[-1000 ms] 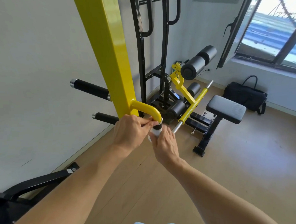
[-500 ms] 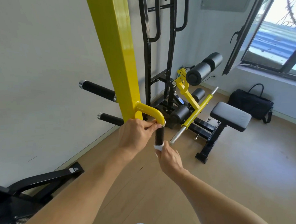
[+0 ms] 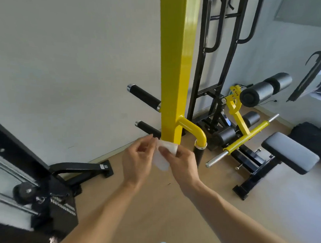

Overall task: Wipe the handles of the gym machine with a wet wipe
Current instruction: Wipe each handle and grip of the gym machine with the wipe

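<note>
Both hands are off the machine, so the step in hand looks like a pause between handles to refold or turn the wipe. The left hand point(image 3: 137, 161) is held just in front of the yellow post point(image 3: 179, 66), its fingers loosely curled with thumb and fingertips pinching the left edge of the wet wipe point(image 3: 163, 157). The right hand point(image 3: 183, 165) pinches the wipe's other side, thumb on top and fingers curled beneath, so the white sheet hangs between the two hands, touching no part of the machine.

To my eye, the next move calls for bunching the wipe into one hand, wrapping it round a grip and sliding along its length. The candidates are the upper side handle point(image 3: 143, 96) and the lower side handle point(image 3: 147, 128), two black foam-covered bars with metal end caps that stick out leftward from the post, and the black hanging grip point(image 3: 198, 154) under the yellow curved tube point(image 3: 191, 128), just right of the right hand. Which of them are already clean cannot be told from here.

The floor point(image 3: 159, 203) is pale wood-look flooring, and the wall point(image 3: 63, 61) is plain and light. At far left stands a black machine frame point(image 3: 79, 168) with a foot on the floor. Behind the post rises a black rack point(image 3: 224, 46). Further right a small bench point(image 3: 290, 152) with a grey pad sits by black foam rollers point(image 3: 264, 89) and a yellow bar point(image 3: 247, 136) with a bare metal end. A dark bag point(image 3: 310, 138) lies at the right edge.
</note>
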Tool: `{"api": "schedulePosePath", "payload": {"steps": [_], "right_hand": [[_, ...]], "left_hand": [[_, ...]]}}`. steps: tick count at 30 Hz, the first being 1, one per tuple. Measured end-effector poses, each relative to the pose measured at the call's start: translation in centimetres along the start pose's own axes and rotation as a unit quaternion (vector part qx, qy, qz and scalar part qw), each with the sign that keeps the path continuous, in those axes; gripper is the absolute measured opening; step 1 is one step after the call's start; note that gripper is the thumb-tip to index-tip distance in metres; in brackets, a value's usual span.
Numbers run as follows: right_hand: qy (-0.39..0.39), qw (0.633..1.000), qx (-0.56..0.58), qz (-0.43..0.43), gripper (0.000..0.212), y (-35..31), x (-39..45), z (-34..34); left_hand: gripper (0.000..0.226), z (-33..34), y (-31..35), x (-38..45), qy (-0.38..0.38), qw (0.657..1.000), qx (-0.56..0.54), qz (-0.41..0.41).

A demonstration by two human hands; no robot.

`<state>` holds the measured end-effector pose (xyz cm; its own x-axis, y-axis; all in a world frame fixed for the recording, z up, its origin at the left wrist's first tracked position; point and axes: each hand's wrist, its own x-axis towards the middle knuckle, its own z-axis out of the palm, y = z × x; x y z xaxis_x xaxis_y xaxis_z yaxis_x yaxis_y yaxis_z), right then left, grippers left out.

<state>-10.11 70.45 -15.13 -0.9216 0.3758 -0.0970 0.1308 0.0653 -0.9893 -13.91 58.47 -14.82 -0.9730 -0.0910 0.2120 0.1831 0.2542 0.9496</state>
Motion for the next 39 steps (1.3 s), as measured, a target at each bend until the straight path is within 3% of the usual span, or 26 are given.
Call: {"api": "schedulePosePath", "payload": {"steps": [3,5,10,14,17,19,21,23,25,28,30,32,34,36,39], "right_hand": [[-0.038,0.999,0.027,-0.019,0.006,-2.7,0.0,1.1],[-0.054,0.998,0.037,-0.007,0.010,-3.9,0.0,2.0],[-0.068,0.996,0.047,-0.017,0.035,-6.7,0.4,3.9],[-0.051,0.985,-0.079,-0.144,0.018,-9.5,1.4,4.3],[0.045,0.936,-0.164,-0.308,0.019,-11.6,2.5,5.4],[0.130,0.865,-0.251,-0.415,0.030,-11.9,4.1,6.3],[0.172,0.792,-0.356,-0.466,0.038,-12.1,6.2,7.1],[0.115,0.746,-0.530,-0.388,0.040,-11.7,8.0,8.0],[0.069,0.703,-0.650,-0.281,0.036,-10.7,8.6,8.9],[0.040,0.685,-0.690,-0.232,0.066,-10.8,8.0,8.9],[0.027,0.657,-0.717,-0.230,0.049,-12.0,7.5,8.9],[0.074,0.704,-0.677,-0.199,0.030,-14.0,7.3,9.2],[0.116,0.710,-0.670,-0.183,0.037,-15.1,8.0,9.5],[0.120,0.693,-0.696,-0.144,0.037,-15.5,8.7,9.7],[0.109,0.626,-0.763,-0.118,0.021,-14.8,9.0,9.7]], "left_hand": [[0.018,-2.5,0.2,0.0,-0.036,0.994,-0.052,-0.093],[0.022,-3.5,0.6,0.0,-0.065,0.987,-0.095,-0.114],[0.007,-5.0,1.3,1.2,-0.052,0.992,-0.076,-0.090],[0.009,-5.5,2.2,5.6,-0.059,0.996,-0.057,-0.023],[0.008,-5.1,3.8,10.5,-0.061,0.995,-0.064,0.051],[0.013,-4.8,5.4,13.9,-0.093,0.986,-0.083,0.113],[0.020,-4.2,6.1,17.2,-0.150,0.971,-0.071,0.170],[0.028,-3.4,4.9,20.1,-0.158,0.971,0.020,0.180],[0.031,-3.2,3.1,21.4,-0.150,0.977,0.040,0.146],[0.030,-3.5,1.5,22.0,-0.188,0.975,0.008,0.121],[0.027,-3.7,1.4,22.5,-0.207,0.971,-0.020,0.118],[0.027,-3.8,1.4,22.7,-0.211,0.969,-0.044,0.121],[0.028,-3.7,1.2,22.6,-0.221,0.965,-0.073,0.116],[0.027,-3.7,0.8,22.6,-0.226,0.962,-0.099,0.113],[0.027,-3.6,0.3,22.7,-0.228,0.959,-0.106,0.131]]}}
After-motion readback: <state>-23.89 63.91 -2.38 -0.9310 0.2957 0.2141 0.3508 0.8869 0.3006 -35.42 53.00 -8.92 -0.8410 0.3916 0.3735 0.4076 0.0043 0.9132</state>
